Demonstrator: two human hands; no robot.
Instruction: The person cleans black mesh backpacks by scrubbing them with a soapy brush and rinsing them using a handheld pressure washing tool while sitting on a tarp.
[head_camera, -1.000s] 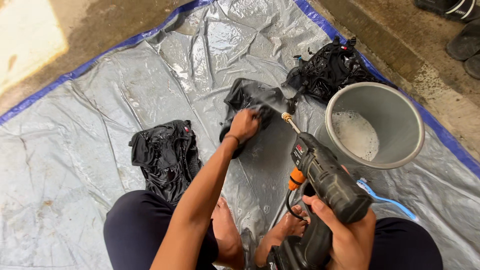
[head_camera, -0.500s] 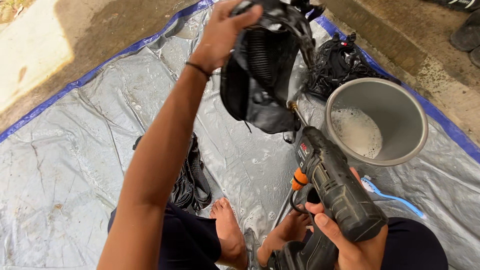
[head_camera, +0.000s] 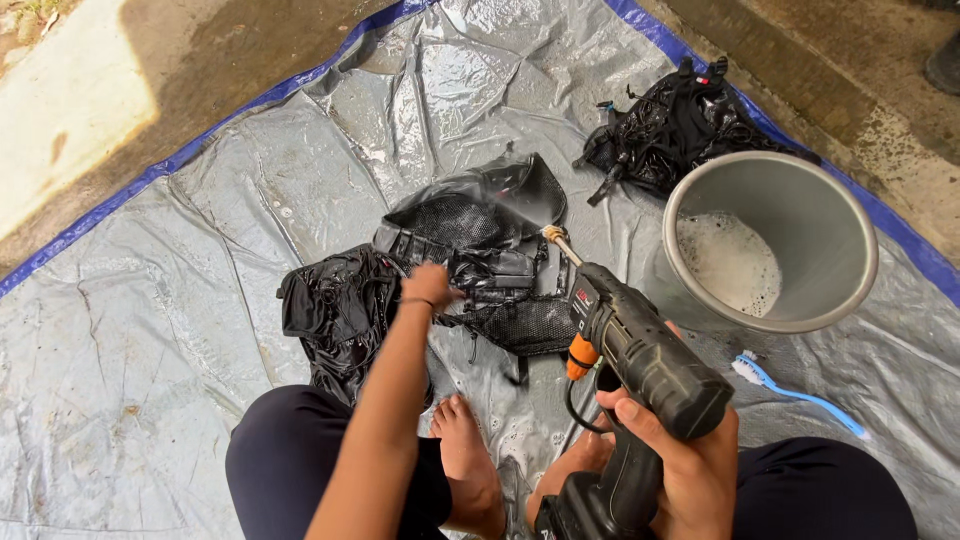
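Spread over concrete, a grey tarp (head_camera: 150, 300) with a blue edge, wet and creased. Left of the middle black bag (head_camera: 480, 260), a second crumpled black bag (head_camera: 335, 310), just beside it and touching its straps. At the middle bag's near edge, the left hand (head_camera: 432, 285), blurred, fingers curled down onto the wet fabric; whether pinching a strap or only pressing, cannot tell. Judged soft, floppy and slippery when soaked, heavier for the water held, mesh panels apt to snag; best taken by a strap or a stiff seam, not by the slick flat panels. Right of the bag and aimed at it, a black spray gun (head_camera: 640, 360) with an orange collar and brass nozzle, gripped in the right hand (head_camera: 690, 470), fingers wrapped tight around the handle. Farther right, a grey bucket (head_camera: 860, 270) with foamy water inside, a third black bundle (head_camera: 680, 125) beyond it, and a blue brush (head_camera: 790, 392) lying near the bucket's near side.
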